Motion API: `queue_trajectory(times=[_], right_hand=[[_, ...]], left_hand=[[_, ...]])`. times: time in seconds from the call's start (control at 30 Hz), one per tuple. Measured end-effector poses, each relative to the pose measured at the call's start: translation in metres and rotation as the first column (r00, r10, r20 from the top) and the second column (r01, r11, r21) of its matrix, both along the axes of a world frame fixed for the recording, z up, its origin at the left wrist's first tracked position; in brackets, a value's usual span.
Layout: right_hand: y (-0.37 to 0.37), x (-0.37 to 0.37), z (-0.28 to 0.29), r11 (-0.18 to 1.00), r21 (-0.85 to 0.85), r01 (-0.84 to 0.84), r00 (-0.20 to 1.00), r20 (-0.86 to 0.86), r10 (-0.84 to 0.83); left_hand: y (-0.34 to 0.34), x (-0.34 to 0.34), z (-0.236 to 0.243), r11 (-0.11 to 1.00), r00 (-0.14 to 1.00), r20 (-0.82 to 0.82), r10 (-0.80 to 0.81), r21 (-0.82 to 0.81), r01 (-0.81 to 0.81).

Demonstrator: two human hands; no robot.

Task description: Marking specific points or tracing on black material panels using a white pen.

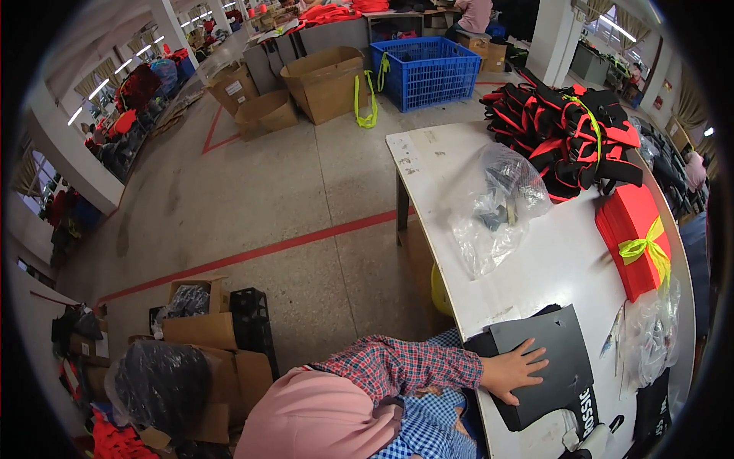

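Observation:
My left hand [514,371] lies flat on a smooth black panel [562,336], its fingers spread apart and the thumb toward the lower edge. The plaid sleeve of that arm crosses from the left. Under and beside the panel is more black material, overhanging the table's near left edge. A black strap [587,409] with white lettering pokes out at the panel's lower right. Next to it is a white object [592,442] I cannot make out, cut by the lower edge. My right hand cannot be made out in the picture.
On the white table [535,252] are a crumpled clear bag [497,203], a bundle of black-and-red straps [566,138], red sheets [631,229] tied with yellow ribbon, and thin tools [612,333]. Cardboard boxes [325,80] and a blue crate [428,73] stand on the floor beyond.

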State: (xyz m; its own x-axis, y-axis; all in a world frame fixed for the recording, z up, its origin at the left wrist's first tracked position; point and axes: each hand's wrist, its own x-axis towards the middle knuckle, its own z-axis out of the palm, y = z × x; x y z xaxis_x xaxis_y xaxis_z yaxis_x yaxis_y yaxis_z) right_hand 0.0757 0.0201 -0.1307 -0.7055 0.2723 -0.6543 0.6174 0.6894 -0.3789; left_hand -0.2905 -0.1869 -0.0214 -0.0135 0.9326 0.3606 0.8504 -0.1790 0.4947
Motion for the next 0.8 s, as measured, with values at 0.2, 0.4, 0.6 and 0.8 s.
queue_trajectory(times=[0.2, 0.4, 0.6, 0.8], right_hand=[[0.009, -0.025, -0.017, 0.992, -0.021, -0.123, 0.992, 0.013, 0.124], [0.015, -0.051, -0.026, 0.97, -0.038, -0.242, 0.97, 0.023, 0.243], [0.026, -0.086, -0.025, 0.927, -0.05, -0.371, 0.927, 0.038, 0.373], [0.025, -0.122, -0.023, 0.876, -0.077, -0.476, 0.876, 0.046, 0.48]], left_hand=[[0.0, -0.001, 0.003, 1.0, 1.0, -0.003, -0.01, -0.008, 0.01], [0.0, -0.001, 0.006, 1.0, 1.0, -0.007, -0.011, -0.017, 0.011], [0.0, 0.0, 0.006, 0.999, 1.0, -0.005, -0.021, -0.037, 0.021], [-0.001, -0.002, 0.008, 0.999, 1.0, -0.003, -0.029, -0.044, 0.028]])
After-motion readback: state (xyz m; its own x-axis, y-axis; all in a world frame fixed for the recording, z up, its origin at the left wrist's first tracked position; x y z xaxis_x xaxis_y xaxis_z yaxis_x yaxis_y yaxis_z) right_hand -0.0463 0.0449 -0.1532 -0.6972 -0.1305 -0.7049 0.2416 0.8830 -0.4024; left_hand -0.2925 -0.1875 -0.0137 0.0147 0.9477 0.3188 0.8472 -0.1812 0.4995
